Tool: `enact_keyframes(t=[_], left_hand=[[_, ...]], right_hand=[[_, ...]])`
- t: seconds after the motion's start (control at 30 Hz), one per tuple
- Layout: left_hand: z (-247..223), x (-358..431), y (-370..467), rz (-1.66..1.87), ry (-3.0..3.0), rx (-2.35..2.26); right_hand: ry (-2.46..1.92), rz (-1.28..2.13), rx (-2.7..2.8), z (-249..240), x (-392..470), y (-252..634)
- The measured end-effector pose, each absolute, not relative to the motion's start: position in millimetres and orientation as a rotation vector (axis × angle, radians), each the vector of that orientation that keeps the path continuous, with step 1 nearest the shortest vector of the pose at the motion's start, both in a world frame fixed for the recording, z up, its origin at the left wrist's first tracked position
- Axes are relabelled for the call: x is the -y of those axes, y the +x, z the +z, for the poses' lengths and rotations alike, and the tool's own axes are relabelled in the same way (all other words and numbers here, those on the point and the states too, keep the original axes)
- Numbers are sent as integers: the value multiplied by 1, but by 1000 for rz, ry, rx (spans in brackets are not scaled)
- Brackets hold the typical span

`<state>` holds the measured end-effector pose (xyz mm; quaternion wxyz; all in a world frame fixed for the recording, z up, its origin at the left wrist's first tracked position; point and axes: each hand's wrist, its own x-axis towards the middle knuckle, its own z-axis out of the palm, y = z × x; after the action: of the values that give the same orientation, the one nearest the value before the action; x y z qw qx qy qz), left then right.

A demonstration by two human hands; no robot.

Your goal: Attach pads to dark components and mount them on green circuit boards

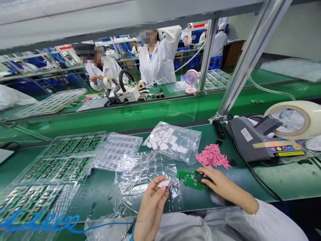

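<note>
Left hand (155, 196): thumb and fingertips pinching a small flat white-and-pink piece (164, 183) | Right hand (213, 179): fingers curled, touching flat green circuit boards (192, 182) at left hand's 2 o'clock; grip cannot be told | Heaped pink strips (212, 156): right hand's 12 o'clock | Grey tape machine (242, 144): right hand's 2 o'clock, thin black cable (247, 164) between

No lettering or number is coming out legibly. Toward three o'clock, a grey tape machine (260, 137) is bearing a white label (246, 134), its print blurring away. Slightly lower, toward four, a yellow strip (291, 154) is carrying dark marks too small for reading, and a display (274, 144) is glowing red, its figures smearing. At one o'clock, a distant red panel (199, 25) is staying unreadable.
</note>
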<state>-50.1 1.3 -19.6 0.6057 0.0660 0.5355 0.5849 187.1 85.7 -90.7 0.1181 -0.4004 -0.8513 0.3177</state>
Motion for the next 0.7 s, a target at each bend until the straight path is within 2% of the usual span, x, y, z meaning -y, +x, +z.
enact_keyframes(t=[0.17, 0.33, 0.7], left_hand=[[-16, -8, -50, 1268, 261, -1250], [-8, -13, -47, 1188, 380, -1177], [-1, -15, -35, 1216, 524, -1116]], right_hand=[[-1057, 856, 2589, -85, -96, 187], [-798, 595, 2873, -79, -107, 183], [-919, 537, 2816, -93, -98, 206]])
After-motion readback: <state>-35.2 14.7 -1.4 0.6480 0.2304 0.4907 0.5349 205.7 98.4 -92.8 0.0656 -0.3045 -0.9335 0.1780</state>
